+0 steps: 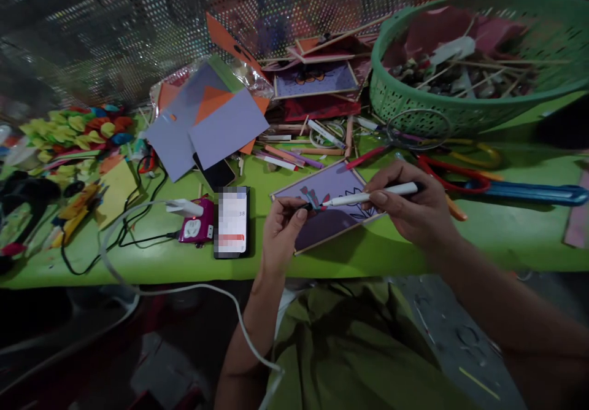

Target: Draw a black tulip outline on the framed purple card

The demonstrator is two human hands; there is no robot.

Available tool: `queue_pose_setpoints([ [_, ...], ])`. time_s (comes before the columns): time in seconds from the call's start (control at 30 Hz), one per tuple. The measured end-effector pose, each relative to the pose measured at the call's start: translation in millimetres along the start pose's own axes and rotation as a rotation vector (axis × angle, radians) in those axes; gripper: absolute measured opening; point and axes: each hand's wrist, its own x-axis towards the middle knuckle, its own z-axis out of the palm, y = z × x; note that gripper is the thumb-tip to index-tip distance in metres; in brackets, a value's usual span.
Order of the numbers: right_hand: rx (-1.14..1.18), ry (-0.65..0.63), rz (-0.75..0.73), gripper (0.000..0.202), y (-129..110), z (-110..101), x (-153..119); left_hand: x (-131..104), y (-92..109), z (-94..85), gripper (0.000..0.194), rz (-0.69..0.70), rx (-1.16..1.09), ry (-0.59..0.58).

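My right hand (pixel 409 204) grips a white marker (pixel 354 198) whose dark end points right and whose tip points left. Between the thumb and fingers of my left hand (pixel 284 229) is a small black marker cap (pixel 304 207), close to the marker's tip. Whether cap and tip touch, I cannot tell. Beneath both hands lies a purple card (pixel 317 229) edged with thin wooden sticks. Black line drawing and some coloured shapes show on it, partly covered by my hands and the marker.
A phone (pixel 231 223) and a magenta power socket (pixel 197 223) lie left of the card. Scissors (pixel 453 180) and a blue cutter (pixel 534 193) are to the right. Behind stand a green basket (pixel 414 103), purple sheets (pixel 227 129) and scattered markers (pixel 280 162). A white cable (pixel 207 286) crosses the table's front edge.
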Motion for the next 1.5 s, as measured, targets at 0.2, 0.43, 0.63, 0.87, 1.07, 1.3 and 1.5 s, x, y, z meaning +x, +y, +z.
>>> queue_pose_setpoints([
  [0.2, -0.055, -0.042, 0.059, 0.037, 6, -3, -4, -2, 2, 0.9, 0.048, -0.022, 0.012, -0.05],
  [0.43, -0.081, -0.087, 0.052, 0.032, 9, -5, -8, -5, 1, 1.1, 0.045, -0.004, 0.071, -0.091],
  [0.63, -0.204, -0.123, 0.06, 0.04, 1, -2, -7, -7, 1, 3.9, 0.041, 0.044, 0.101, -0.121],
  [0.87, -0.252, -0.24, 0.11, 0.041, -2, 2, -6, -11, -3, 6.3, 0.04, 0.121, 0.168, -0.098],
  [1.07, -0.16, -0.282, 0.154, 0.042, -2, 7, -7, -13, -5, 5.1, 0.039, 0.188, 0.203, -0.122],
  [1.3, -0.117, -0.269, 0.156, 0.042, 2, 9, -9, -15, -6, 3.4, 0.042, 0.165, 0.22, -0.155],
  [1.5, -0.129, -0.277, 0.187, 0.049, 4, 14, -7, -14, -7, 6.3, 0.044, 0.184, 0.214, -0.123],
])
